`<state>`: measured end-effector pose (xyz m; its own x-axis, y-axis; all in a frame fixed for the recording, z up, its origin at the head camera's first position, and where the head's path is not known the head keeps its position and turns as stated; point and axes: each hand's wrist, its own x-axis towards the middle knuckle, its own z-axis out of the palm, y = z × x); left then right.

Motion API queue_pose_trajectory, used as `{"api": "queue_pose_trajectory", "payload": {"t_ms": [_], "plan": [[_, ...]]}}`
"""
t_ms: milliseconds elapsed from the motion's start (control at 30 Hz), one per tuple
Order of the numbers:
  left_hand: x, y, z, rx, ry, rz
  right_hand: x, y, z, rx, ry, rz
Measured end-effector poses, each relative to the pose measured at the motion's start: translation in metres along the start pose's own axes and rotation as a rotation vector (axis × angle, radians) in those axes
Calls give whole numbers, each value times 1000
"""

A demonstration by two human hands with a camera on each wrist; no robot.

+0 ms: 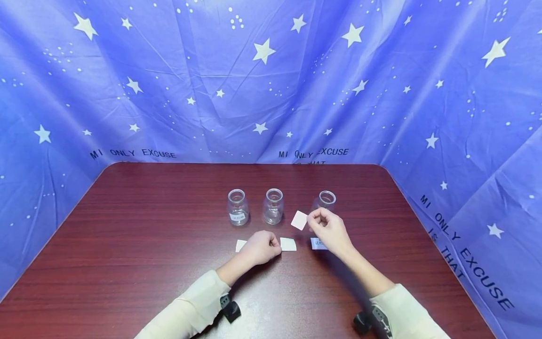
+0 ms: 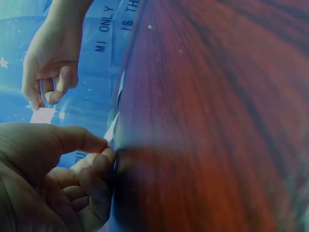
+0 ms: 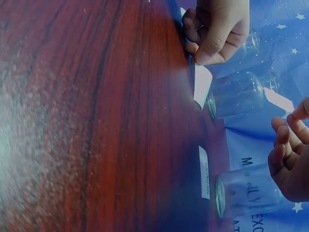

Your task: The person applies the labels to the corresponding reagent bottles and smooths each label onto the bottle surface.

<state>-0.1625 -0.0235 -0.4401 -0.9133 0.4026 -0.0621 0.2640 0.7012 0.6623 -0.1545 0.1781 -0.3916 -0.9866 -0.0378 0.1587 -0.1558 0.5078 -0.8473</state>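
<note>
My right hand (image 1: 332, 230) pinches a small pinkish-white paper square (image 1: 299, 220) by its edge, above the table and in front of the right jar. The left hand (image 1: 261, 247) is low at the tabletop, thumb and index finger pinching the near left edge of a white paper label (image 1: 288, 244). In the right wrist view that label (image 3: 203, 86) curves slightly up from the wood. A label with handwriting (image 1: 318, 243) lies below the right hand, partly hidden by it. Another white label (image 1: 241, 245) shows behind the left hand.
Three clear glass jars stand in a row: the left jar (image 1: 237, 207) with a written label on its front, the middle jar (image 1: 273, 206), and the right jar (image 1: 327, 198), partly behind the right hand. A blue star-patterned curtain (image 1: 237, 94) surrounds the dark red wooden table (image 1: 169, 197).
</note>
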Motion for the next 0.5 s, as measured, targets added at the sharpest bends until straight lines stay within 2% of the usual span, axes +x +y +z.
{"api": "queue_pose_trajectory", "payload": {"t_ms": [133,233,500], "plan": [[-1,2,0,27,5,-24,7,22,5,4,-3,-9],[-1,2,0,22,-1,-37,7,23,7,-2,3,-22],[0,-1,-5,-105,-15,-61,8,24,11,-20,-1,-29]]}}
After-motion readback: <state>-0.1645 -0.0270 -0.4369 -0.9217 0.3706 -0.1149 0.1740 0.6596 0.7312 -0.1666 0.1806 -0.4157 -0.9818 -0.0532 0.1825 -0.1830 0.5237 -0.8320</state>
